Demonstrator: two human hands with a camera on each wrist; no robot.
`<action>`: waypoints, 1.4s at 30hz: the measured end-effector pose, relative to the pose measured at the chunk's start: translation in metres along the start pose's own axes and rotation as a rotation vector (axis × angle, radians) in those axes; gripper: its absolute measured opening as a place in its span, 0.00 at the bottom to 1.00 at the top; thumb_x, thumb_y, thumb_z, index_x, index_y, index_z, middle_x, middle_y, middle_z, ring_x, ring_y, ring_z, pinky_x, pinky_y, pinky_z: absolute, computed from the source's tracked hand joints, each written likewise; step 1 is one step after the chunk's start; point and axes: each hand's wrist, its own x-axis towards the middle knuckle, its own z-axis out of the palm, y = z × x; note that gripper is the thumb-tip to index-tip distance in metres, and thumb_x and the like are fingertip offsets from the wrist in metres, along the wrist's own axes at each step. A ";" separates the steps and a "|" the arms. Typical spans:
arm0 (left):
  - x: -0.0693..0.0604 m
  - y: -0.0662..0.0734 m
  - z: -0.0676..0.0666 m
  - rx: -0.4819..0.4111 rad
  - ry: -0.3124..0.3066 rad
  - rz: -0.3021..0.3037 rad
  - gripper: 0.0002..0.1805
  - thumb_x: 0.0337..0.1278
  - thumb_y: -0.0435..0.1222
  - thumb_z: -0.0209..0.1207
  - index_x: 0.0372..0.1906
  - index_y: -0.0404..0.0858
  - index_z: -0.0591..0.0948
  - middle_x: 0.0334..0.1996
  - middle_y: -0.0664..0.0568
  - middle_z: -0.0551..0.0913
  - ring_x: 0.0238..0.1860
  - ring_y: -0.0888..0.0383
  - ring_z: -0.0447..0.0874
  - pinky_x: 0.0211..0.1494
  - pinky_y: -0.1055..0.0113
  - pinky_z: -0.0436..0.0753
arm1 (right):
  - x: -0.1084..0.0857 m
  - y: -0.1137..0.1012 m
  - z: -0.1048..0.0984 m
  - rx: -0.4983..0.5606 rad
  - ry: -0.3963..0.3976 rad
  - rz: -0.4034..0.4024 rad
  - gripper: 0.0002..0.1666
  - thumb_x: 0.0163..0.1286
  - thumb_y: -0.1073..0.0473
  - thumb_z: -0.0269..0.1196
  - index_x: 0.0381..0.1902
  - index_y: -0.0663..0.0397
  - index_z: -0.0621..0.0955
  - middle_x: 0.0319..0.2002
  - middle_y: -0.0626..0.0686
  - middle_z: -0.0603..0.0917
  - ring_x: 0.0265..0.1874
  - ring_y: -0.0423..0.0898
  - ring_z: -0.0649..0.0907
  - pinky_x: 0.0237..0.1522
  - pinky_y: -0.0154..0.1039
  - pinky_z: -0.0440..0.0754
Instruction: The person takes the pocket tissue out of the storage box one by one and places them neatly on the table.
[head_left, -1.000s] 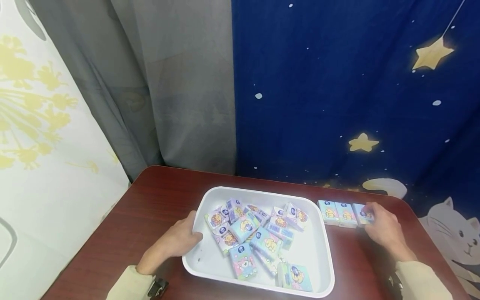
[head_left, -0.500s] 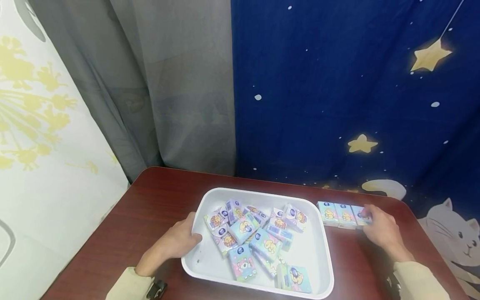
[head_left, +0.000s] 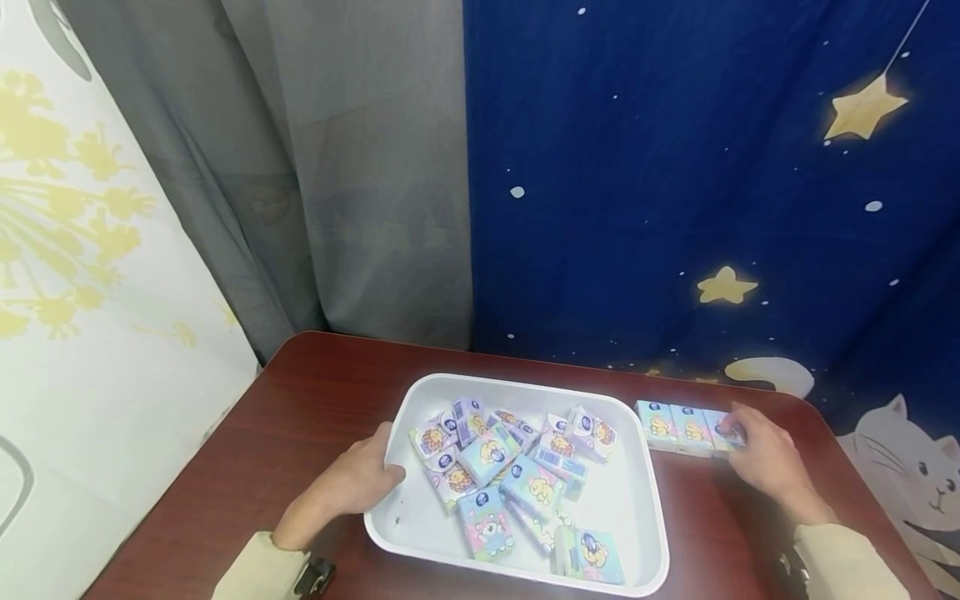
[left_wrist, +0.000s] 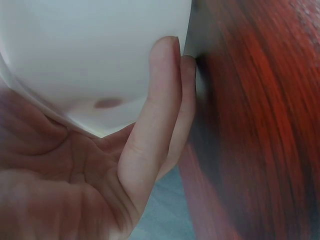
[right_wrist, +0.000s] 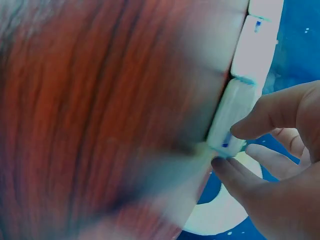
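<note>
On my head view I see a big white tray (head_left: 645,508) on the red-brown desk (head_left: 330,367). I have the left hand (head_left: 363,475) on the tray's left side. It pinches the rim, with the thumb on top. My left wrist view shows its long fingers (left_wrist: 155,105) lying against the tray.

Just past the tray's right side, by its far corner, three small packs (head_left: 673,429) sit side by side in a neat row. The right hand (head_left: 768,454) is at the end pack (head_left: 722,427), the one farthest from the tray. On my right wrist view, I see a finger and the thumb bent around that pack, pinching it at its end.

In the tray, more packs (head_left: 491,454) lie in a messy heap, some on top of others. They are blue and purple with cute animals. One pack with a pink bear (head_left: 487,523) lies by the tray's near edge. Behind the tray hang a gray curtain (head_left: 382,183) and a blue curtain (head_left: 637,167) with yellow stars.
</note>
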 end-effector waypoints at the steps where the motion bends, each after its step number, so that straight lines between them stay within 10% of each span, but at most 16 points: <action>1: 0.000 0.000 0.000 0.000 -0.001 -0.001 0.31 0.63 0.28 0.64 0.70 0.27 0.70 0.43 0.39 0.85 0.33 0.51 0.89 0.34 0.54 0.92 | -0.001 -0.002 -0.001 -0.002 0.011 -0.013 0.26 0.52 0.75 0.69 0.53 0.71 0.81 0.65 0.80 0.76 0.55 0.79 0.77 0.56 0.78 0.77; 18: 0.000 0.002 -0.001 -0.014 -0.019 -0.008 0.33 0.65 0.28 0.64 0.73 0.27 0.68 0.46 0.38 0.84 0.34 0.51 0.89 0.35 0.53 0.92 | -0.016 -0.113 -0.020 0.000 0.012 -0.237 0.24 0.50 0.70 0.76 0.48 0.55 0.85 0.50 0.62 0.89 0.47 0.64 0.85 0.47 0.65 0.82; 31: -0.002 0.000 0.000 -0.026 -0.012 -0.008 0.33 0.65 0.27 0.63 0.73 0.27 0.68 0.44 0.38 0.84 0.33 0.51 0.89 0.33 0.53 0.93 | -0.026 -0.210 -0.013 -0.004 -0.170 -0.462 0.26 0.58 0.71 0.78 0.54 0.49 0.87 0.58 0.53 0.90 0.62 0.59 0.87 0.65 0.64 0.84; 42: -0.002 0.001 0.000 -0.001 -0.004 0.002 0.32 0.64 0.28 0.64 0.71 0.27 0.69 0.44 0.38 0.84 0.34 0.50 0.88 0.34 0.53 0.92 | -0.021 -0.246 0.008 -0.005 -0.415 -0.687 0.26 0.66 0.71 0.72 0.61 0.48 0.87 0.59 0.45 0.87 0.61 0.49 0.85 0.65 0.57 0.85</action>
